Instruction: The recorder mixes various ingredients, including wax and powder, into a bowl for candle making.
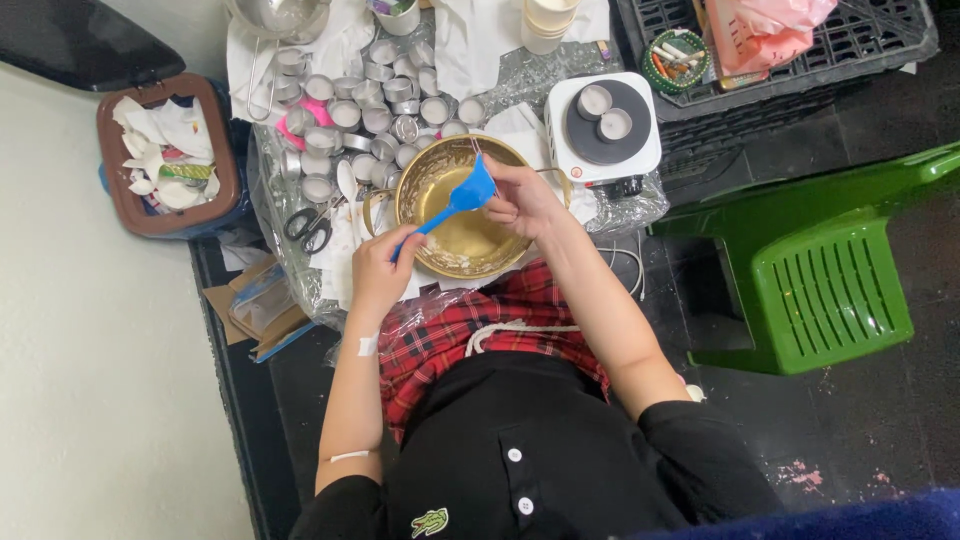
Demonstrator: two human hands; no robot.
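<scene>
A blue silicone spatula [462,198] is held over a brass bowl [432,180] on the small covered table in front of me. My left hand [378,268] grips the spatula's handle at the bowl's near left rim. My right hand [520,195] pinches the blade's edge with its fingertips above the bowl's right side. The bowl's inside looks shiny and yellowish. My lap, in red plaid and a black shirt, lies just below the bowl.
Several small metal cups [345,113] crowd the table behind the bowl, with scissors [309,229] at the left. A white hot plate [603,125] carries two cups. A brown bin [225,150] of paper scraps stands left, a green plastic chair [825,285] right, a black crate [860,40] far right.
</scene>
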